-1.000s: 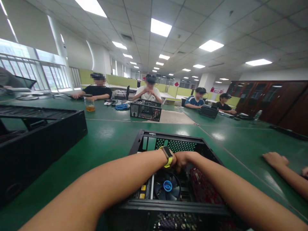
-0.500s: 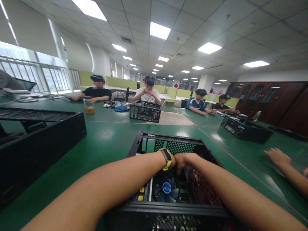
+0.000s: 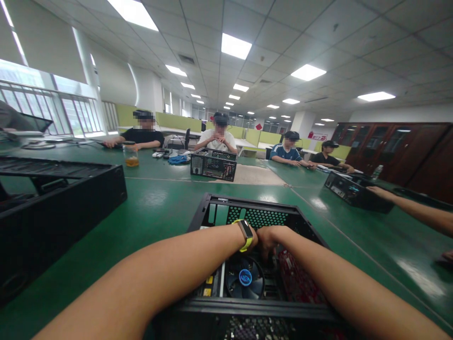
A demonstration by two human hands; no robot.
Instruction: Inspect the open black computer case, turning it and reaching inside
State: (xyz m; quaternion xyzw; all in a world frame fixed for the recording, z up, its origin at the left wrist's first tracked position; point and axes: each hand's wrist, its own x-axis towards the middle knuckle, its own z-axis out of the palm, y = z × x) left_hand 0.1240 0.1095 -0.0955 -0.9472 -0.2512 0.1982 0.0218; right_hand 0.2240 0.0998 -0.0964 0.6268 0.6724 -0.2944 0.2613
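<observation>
An open black computer case [image 3: 244, 304] lies in front of me, and both my hands reach down inside it. My left hand [image 3: 254, 240], below a wrist with a yellow-banded smart watch [image 3: 246, 229], is mostly hidden; its fingers do not show. Right beside it, my right hand [image 3: 269, 237] has its fingers curled downward, and what they grip, if anything, is out of sight. Just nearer to me than the hands sits a round CPU cooler fan [image 3: 245, 277] with a blue hub. A red circuit board [image 3: 299, 278] lies under my right forearm.
Another black case [image 3: 63, 203] stands at left on the green table [image 3: 155, 217]. Farther cases stand ahead [image 3: 213, 165] and at right [image 3: 357, 191]. A jar of amber liquid [image 3: 131, 156] and blue gloves [image 3: 179, 158] lie beyond. Several people sit opposite; a co-worker's arm [image 3: 417, 208] reaches in from the right.
My hands stay in nearly the same place in the case. At the right, the co-worker's hand has moved away from me to the far case there.
</observation>
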